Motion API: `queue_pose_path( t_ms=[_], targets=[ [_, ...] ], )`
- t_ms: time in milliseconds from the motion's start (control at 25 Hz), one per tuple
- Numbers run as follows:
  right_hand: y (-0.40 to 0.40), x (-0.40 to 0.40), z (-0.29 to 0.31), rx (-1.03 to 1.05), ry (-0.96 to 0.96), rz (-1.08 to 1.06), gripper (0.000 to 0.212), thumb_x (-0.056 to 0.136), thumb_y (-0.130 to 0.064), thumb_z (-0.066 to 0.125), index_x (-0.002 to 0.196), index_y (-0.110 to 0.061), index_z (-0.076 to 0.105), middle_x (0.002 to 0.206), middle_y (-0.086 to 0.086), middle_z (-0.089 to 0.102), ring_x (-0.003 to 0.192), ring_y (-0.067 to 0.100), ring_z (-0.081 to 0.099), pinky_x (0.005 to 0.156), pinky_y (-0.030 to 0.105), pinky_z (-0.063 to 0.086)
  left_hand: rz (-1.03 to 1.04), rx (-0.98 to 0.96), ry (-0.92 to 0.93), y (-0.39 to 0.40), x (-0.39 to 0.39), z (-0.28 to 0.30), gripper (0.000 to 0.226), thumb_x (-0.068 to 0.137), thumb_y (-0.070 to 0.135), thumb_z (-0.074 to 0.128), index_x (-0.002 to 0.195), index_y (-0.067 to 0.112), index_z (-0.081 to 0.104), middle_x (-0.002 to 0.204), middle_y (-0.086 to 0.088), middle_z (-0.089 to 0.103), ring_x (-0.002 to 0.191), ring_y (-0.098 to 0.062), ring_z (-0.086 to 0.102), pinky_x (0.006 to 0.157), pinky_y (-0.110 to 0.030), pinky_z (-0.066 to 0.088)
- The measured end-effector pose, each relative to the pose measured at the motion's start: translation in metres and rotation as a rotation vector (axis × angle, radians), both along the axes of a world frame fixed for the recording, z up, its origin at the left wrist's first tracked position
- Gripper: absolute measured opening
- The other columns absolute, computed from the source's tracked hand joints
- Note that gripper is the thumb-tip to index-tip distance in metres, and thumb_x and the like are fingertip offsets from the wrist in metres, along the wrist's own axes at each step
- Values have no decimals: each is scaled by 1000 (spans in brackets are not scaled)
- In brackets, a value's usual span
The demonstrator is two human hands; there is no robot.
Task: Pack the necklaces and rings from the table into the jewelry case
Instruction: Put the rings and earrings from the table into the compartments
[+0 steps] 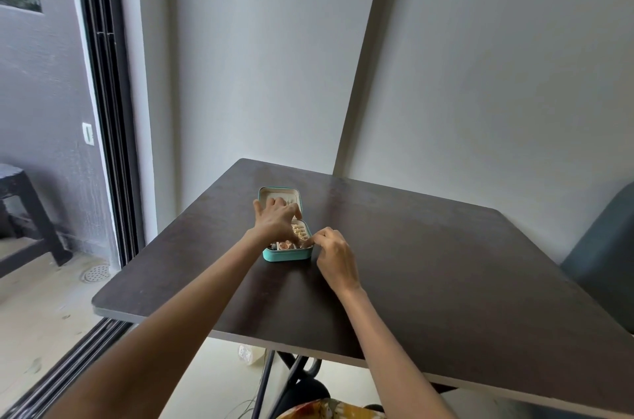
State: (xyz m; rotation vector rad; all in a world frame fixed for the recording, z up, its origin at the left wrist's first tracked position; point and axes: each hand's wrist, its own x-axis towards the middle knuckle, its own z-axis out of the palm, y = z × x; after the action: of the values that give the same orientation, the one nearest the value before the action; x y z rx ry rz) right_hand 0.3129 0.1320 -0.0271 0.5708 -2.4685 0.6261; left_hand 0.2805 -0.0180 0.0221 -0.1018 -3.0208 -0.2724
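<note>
We note a small teal jewelry case (287, 254) lying open on the dark tabletop (429, 264), a little left of the frame's centre. Its shell is turquoise with rounded corners and a pale cream lining. The lid (279, 194) is folded back flat toward the top of the frame. The long axis of the open case runs up and down the frame, leaning slightly to the right toward the bottom, with the tray half nearer the bottom.

Gold-coloured jewelry (297, 237) shows in the tray; we cannot separate rings from necklaces at this size.

The left hand (276, 218) lies across the hinge area, fingers spread and bent down over the case, covering much of the lining; we cannot tell whether it grasps anything. The right hand (334, 255) sits at the tray's right edge, fingertips pinched together over the jewelry; what it pinches is too small to make out.

A dark chair (603, 257) is cut off at the right edge of the frame.
</note>
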Motion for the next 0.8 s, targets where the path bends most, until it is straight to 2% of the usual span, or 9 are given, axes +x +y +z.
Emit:
queue_pose_path(
  t_ms=[80,240,320,400,520,600,800],
  targets=[
    [0,1,0,-4,17,-3,34,83,10,45,94,-10,71,96,5,66,92,22,59,68,32,50,6,-5,1,0,1,0,63,73,47,72,128,30,47,135,-7,41,132,-25,28,108,-49,15],
    [2,-1,0,-66,55,-13,34,83,12,42,92,-9,68,95,6,65,91,20,59,67,27,49,9,20,-12,0,-1,-1,60,73,44,73,127,32,49,136,-7,40,133,-25,27,108,-48,15],
    [3,-2,-2,-21,46,1,33,84,10,43,92,-9,69,96,5,64,93,20,57,67,32,54,8,47,-30,-1,-2,-1,56,74,42,72,125,33,50,136,-6,40,133,-23,27,107,-47,15],
    [3,-4,-4,12,22,9,32,84,9,45,91,-10,70,97,4,63,95,19,55,68,34,55,9,89,-28,-4,-3,-1,50,76,40,71,122,34,52,136,-4,41,132,-22,29,105,-45,18],
    [4,-5,-4,-78,-7,13,35,85,8,42,92,-12,70,98,3,63,95,16,56,70,28,51,28,200,16,-11,-5,-2,38,79,36,67,116,33,56,135,-3,44,129,-21,33,100,-42,22],
    [5,-6,-4,-171,-89,4,31,88,3,41,97,-13,67,104,1,63,95,15,58,72,25,47,27,224,23,-17,-4,-2,38,79,38,67,115,32,57,135,-3,45,129,-22,34,99,-40,22],
    [6,-17,-8,-350,-360,-24,19,92,-22,51,106,-15,61,108,0,64,96,14,61,81,28,48,-3,203,-71,-40,2,1,51,75,44,72,120,32,53,136,-4,42,128,-24,31,104,-41,18]
  ],
)
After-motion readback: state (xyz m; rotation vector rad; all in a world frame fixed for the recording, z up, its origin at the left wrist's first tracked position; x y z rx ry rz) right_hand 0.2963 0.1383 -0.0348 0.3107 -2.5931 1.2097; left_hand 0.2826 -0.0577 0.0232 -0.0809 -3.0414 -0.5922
